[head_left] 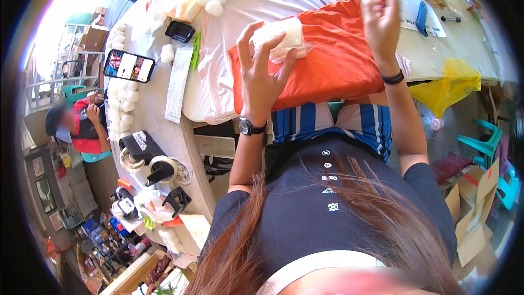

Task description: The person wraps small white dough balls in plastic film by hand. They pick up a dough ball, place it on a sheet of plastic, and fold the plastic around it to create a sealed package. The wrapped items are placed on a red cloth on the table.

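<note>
An orange cloth (333, 49) lies folded flat at the table's front edge, over a pale striped cloth (218, 76). On its left part rests a white, soft-looking packet (284, 37) in clear wrap. My left hand (262, 65), with a watch at the wrist, hovers by the packet with its fingers spread. Beyond the cloth's far right corner my right hand (380, 24) is raised, wearing a dark band. Its fingers are curled together at the tips; whatever they pinch is too small to make out.
Left of the cloths lie a phone (129, 66), a green cutter (195, 51), a paper sheet (178, 84) and rows of white rolls (123, 104). Tape dispensers (162, 170) stand nearer. A blue tool (422, 19) lies far right, above a yellow bag (450, 84). Another person (87, 123) sits at left.
</note>
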Tool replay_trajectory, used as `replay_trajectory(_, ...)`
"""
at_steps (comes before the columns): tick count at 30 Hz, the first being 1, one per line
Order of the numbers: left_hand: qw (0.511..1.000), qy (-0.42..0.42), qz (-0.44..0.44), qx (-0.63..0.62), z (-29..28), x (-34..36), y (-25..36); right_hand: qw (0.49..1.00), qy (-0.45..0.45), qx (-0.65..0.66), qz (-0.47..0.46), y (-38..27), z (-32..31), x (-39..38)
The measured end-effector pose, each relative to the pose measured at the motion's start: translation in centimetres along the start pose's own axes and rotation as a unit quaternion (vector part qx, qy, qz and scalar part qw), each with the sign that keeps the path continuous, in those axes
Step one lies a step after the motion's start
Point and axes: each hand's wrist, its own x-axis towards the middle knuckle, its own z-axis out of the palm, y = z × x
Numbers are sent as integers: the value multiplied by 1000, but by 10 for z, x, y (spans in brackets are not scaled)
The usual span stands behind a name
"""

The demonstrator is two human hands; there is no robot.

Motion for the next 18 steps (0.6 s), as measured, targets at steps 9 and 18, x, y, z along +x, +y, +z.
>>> replay_trajectory(9, 990, -140, -31, -2, -22, 32, 5, 854, -75, 299, 420, 19, 25, 65)
replay_trajectory(18, 977, -203, -59, -8, -27, 46, 11, 974, -49, 51, 214, -25, 14, 3)
